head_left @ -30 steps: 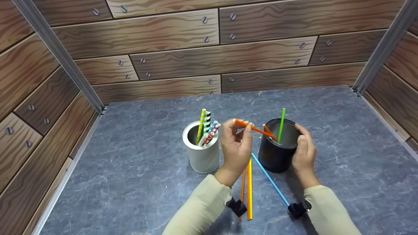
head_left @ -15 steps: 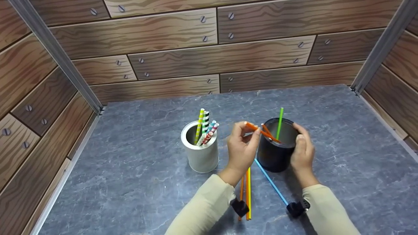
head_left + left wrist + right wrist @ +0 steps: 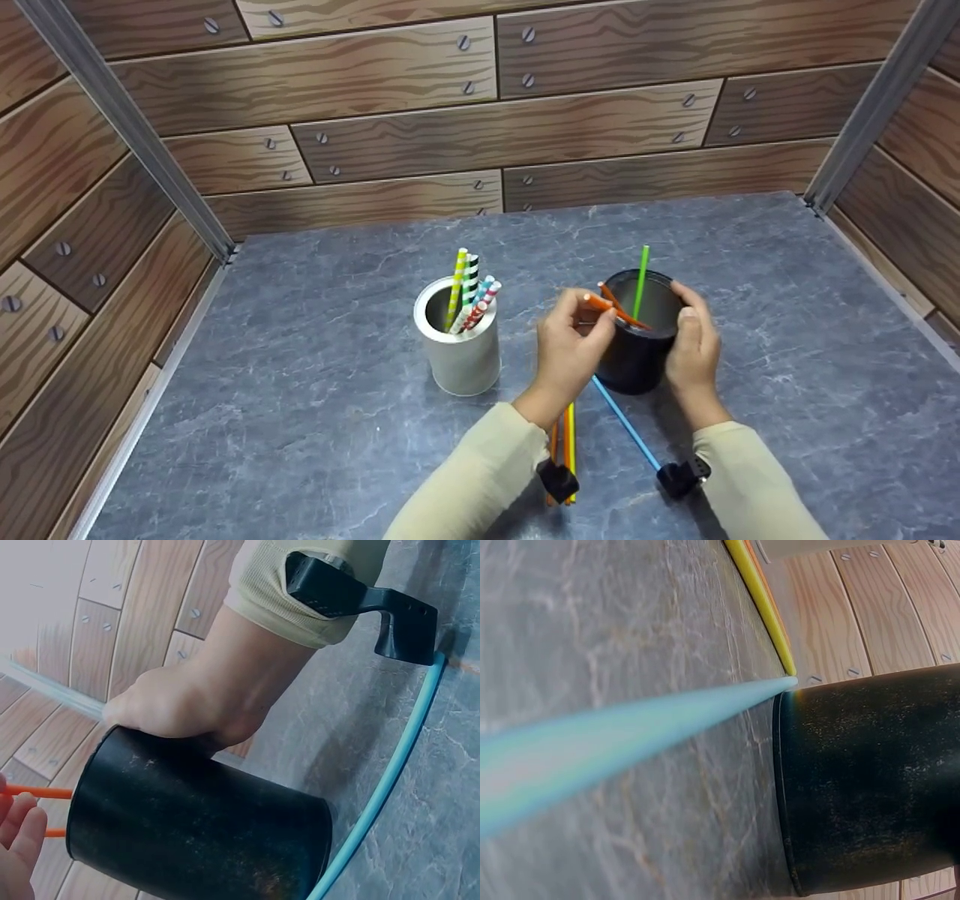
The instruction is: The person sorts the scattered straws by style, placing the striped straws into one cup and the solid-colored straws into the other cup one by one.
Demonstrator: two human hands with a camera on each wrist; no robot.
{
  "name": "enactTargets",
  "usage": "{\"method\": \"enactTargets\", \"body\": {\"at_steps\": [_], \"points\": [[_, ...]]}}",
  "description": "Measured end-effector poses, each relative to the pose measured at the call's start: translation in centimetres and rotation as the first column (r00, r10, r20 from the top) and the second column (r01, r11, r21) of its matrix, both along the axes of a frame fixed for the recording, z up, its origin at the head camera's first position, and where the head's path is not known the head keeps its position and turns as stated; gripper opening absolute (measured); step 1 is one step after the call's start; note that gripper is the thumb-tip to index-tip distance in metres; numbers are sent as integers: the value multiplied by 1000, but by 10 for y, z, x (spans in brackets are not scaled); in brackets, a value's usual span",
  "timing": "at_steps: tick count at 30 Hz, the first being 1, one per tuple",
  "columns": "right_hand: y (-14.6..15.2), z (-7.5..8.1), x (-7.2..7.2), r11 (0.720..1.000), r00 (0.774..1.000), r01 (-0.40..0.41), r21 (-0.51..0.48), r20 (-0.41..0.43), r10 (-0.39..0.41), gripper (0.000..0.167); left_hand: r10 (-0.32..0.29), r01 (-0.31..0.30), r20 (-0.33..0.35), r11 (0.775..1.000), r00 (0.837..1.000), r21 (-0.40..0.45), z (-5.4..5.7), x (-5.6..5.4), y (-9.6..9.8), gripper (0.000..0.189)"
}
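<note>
In the head view my left hand [image 3: 568,349] pinches an orange straw [image 3: 598,303] near its upper end, at the left of the black cup's rim. The straw slants down into the cup's mouth. My right hand [image 3: 696,356] grips the black cup [image 3: 628,366] by its right side; the cup stands upright. A green straw [image 3: 641,283] and another orange straw [image 3: 609,295] lean inside it. In the left wrist view, fingertips [image 3: 26,836] hold an orange straw over the rim of the cup [image 3: 195,814]. The right wrist view shows the cup [image 3: 870,780] but no fingers clearly.
A white cup [image 3: 465,367] with several patterned paper straws [image 3: 469,289] stands to the left. A blue straw [image 3: 626,424] lies on the table before the black cup. Orange and yellow straws [image 3: 572,420] lie partly under my left wrist. Wood-patterned walls [image 3: 397,150] enclose the table.
My left hand has moved right and slightly down, pushing the orange straw deeper into the black cup. The right hand keeps its grip on the cup.
</note>
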State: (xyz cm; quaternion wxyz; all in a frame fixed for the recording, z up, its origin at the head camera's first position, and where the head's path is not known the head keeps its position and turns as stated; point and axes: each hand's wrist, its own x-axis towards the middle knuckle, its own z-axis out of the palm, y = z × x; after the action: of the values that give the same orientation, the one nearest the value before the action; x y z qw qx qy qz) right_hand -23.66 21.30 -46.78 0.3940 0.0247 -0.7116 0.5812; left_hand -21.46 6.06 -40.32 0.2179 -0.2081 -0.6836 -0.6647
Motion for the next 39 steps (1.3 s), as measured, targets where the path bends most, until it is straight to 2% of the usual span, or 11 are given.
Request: {"method": "enactTargets", "body": {"at_steps": [3,7,17,25,29,32,39], "points": [[-2,2,2,1000,1000,-8,-7,2,8,38,6,-6,7,1000,1000,-7,-10,-6,4,9],[-4,5,5,1000,1000,-2,-4,3,2,38,5,-5,12,999,1000,-32,-16,-9,6,7],[-1,1,1,1000,1000,-6,-17,-3,6,38,38,-35,25,994,999,-107,-24,-13,8,6],[1,-3,-1,999,1000,-24,-35,-6,23,39,47,-43,40,995,998,-94,-29,-13,6,5],[0,-1,0,1000,1000,-16,-22,-17,15,39,47,-44,36,995,998,-88,-31,-13,2,6],[-1,1,1,1000,1000,-16,-3,-25,16,39,43,-39,57,996,997,-74,-35,-13,-4,7],[1,-1,-1,1000,1000,5,6,-16,-5,39,68,-57,122,994,990,-89,-52,-18,-17,9]]}}
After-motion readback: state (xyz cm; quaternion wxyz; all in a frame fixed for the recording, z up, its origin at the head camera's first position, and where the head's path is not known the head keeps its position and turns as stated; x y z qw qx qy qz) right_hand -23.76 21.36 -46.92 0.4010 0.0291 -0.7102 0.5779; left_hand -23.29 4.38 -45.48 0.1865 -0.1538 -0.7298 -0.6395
